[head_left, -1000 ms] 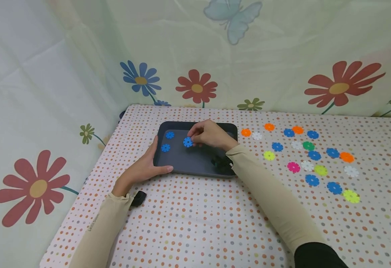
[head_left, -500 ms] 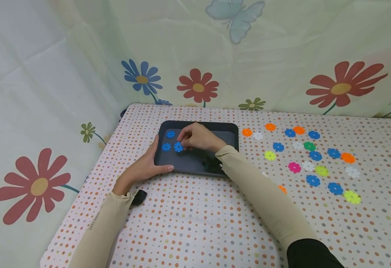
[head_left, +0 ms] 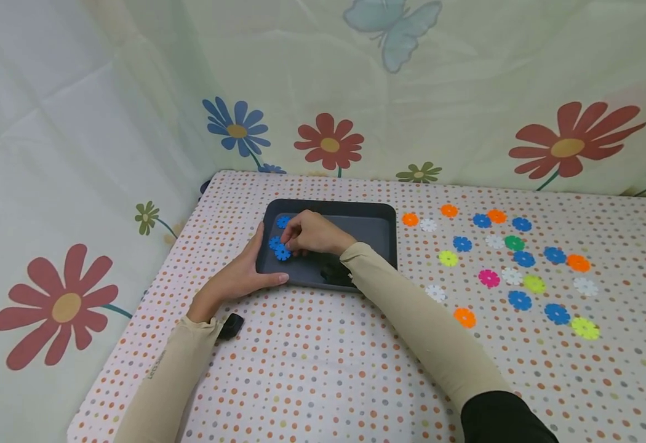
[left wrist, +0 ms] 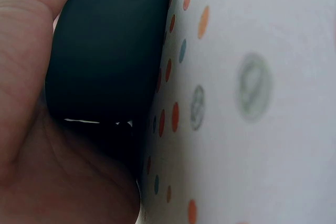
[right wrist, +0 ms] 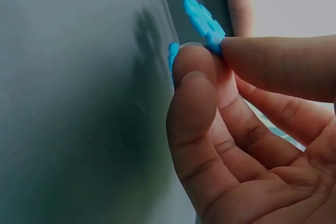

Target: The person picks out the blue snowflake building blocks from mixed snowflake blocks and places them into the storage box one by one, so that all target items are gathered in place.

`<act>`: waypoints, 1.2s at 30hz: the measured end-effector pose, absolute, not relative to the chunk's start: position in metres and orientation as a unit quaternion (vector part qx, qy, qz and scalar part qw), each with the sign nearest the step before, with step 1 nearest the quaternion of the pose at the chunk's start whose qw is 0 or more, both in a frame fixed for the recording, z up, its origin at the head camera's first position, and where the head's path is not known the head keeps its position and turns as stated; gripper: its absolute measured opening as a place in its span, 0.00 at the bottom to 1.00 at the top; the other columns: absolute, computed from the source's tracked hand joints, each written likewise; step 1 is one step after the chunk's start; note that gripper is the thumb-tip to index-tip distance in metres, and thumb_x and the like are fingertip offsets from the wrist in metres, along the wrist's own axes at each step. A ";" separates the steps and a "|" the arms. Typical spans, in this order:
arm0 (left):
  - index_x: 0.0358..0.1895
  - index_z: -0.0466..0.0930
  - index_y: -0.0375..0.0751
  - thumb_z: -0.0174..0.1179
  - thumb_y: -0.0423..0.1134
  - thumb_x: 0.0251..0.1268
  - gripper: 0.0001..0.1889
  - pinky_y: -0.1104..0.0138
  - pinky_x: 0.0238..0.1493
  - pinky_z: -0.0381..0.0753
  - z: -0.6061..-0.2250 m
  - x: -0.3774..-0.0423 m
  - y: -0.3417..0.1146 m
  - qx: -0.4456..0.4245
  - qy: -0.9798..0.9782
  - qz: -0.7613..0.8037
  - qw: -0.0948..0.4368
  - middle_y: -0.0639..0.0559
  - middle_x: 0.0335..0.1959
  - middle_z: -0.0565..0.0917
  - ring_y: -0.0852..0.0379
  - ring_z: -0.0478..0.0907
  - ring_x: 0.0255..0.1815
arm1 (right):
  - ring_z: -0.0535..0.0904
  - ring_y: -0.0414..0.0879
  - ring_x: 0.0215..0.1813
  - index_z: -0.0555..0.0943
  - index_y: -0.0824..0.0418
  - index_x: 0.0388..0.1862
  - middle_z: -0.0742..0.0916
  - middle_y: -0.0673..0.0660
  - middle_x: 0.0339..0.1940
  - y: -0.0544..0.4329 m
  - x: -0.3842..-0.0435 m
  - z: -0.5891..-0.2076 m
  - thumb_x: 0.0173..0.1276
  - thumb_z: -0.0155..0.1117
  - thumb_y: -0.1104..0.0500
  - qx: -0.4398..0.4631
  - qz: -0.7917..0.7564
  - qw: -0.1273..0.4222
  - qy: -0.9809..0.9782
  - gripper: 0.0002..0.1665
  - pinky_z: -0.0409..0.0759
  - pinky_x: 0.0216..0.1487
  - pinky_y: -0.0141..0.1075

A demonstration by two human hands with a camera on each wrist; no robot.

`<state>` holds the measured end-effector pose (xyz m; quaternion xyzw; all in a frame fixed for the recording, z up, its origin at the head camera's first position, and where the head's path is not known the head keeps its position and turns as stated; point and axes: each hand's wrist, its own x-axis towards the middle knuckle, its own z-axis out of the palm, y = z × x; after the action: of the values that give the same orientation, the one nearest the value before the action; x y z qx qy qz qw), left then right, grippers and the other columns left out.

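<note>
In the head view my right hand [head_left: 316, 232] is over the left part of a dark grey tray [head_left: 360, 230]. Its thumb and fingers pinch a blue flower-shaped plastic disc [right wrist: 203, 22] by the edge, tilted in the right wrist view. Two more blue discs lie at the tray's left end, one [head_left: 283, 221] at the back and one [head_left: 274, 241] nearer, partly overlapped by the held disc. My left hand [head_left: 239, 271] lies against the tray's left corner, fingers straight along the side and thumb at the front rim; its palm shows beside the tray wall [left wrist: 110, 45] in the left wrist view.
On the dotted tablecloth [head_left: 301, 369], right of the tray, lie several similar discs: blue [head_left: 520, 300], orange [head_left: 464, 317], white [head_left: 435, 293], yellow [head_left: 585, 328], one pink [head_left: 489, 278] and one green [head_left: 514, 243]. A flower-printed curtain [head_left: 456, 92] hangs behind the table.
My right hand has moved left across the tray, carrying the pinched blue disc to the two blue discs there. An orange and a white disc have come out from behind the right forearm.
</note>
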<state>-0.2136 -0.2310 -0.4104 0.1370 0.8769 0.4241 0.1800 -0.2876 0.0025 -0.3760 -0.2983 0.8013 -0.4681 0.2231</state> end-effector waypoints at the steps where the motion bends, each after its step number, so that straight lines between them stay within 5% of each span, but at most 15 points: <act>1: 0.87 0.18 0.53 0.71 0.65 0.68 0.69 0.39 0.81 0.49 -0.410 -0.214 -0.231 0.137 0.877 0.424 0.180 0.51 0.89 0.28 0.46 0.33 0.88 | 0.86 0.49 0.32 0.90 0.69 0.43 0.90 0.57 0.30 0.001 -0.288 -0.377 0.74 0.69 0.70 -0.299 -0.464 0.225 0.803 0.05 0.85 0.36 0.38; 36: 0.87 0.18 0.52 0.71 0.65 0.68 0.69 0.41 0.81 0.50 -0.410 -0.212 -0.231 0.146 0.873 0.431 0.177 0.51 0.88 0.28 0.47 0.33 0.88 | 0.73 0.41 0.27 0.90 0.63 0.30 0.87 0.51 0.27 -0.031 -0.293 -0.384 0.69 0.70 0.70 -0.352 -0.384 0.232 0.822 0.08 0.72 0.33 0.32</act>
<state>-0.2122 -0.2314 -0.4102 0.1456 0.8728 0.4307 0.1773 -0.2934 -0.0312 -0.3845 -0.3516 0.8218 -0.3839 0.2316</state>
